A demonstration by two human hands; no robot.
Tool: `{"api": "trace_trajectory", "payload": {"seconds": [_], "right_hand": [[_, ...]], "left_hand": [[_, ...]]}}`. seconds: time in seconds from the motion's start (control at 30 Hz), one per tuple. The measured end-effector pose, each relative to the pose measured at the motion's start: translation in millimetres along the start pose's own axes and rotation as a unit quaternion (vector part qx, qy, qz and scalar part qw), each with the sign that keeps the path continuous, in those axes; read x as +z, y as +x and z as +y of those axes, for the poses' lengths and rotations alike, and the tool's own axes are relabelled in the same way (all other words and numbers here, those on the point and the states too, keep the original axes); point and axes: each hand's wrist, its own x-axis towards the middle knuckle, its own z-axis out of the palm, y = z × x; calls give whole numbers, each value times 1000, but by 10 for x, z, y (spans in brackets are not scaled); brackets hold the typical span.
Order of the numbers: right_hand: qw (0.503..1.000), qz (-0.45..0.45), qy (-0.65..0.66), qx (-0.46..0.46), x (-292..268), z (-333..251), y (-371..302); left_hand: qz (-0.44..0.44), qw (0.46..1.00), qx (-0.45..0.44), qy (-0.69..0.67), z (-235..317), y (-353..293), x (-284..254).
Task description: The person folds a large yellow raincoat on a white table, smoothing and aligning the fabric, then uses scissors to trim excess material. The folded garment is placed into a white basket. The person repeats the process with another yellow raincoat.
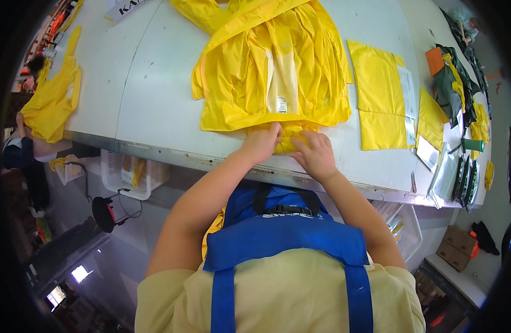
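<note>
A yellow jacket (233, 83) lies spread on the white table in front of me, its pale mesh lining and a small label showing in the middle. Below its hem, at the table's near edge, a bunched fold of yellow cloth (287, 143) sticks out; whether it belongs to the jacket I cannot tell. My left hand (260, 143) pinches this cloth from the left, thumb and fingers together by the hem. With bent fingers, my right hand (317, 156) grips the same fold from the right. Part of the cloth is hidden behind the fingers.
Right of the jacket lies a flat yellow fabric pouch (380, 100) over a printed sheet. Clear plastic bags (441, 177), small scissors (413, 182) and a green roll (473, 145) are farther right. At far left another person handles a yellow garment (55, 105). White baskets (136, 176) hang below the table edge.
</note>
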Motion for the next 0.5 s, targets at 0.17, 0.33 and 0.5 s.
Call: {"api": "trace_trajectory", "payload": {"seconds": [0.17, 0.33, 0.5], "right_hand": [[996, -71, 56, -8, 208, 248, -31], [962, -207, 147, 103, 271, 477, 166], [960, -60, 194, 193, 300, 519, 257]], "left_hand": [[63, 992, 89, 71, 30, 105, -19], [207, 938, 214, 180, 145, 59, -14], [26, 994, 19, 102, 95, 304, -144]]}}
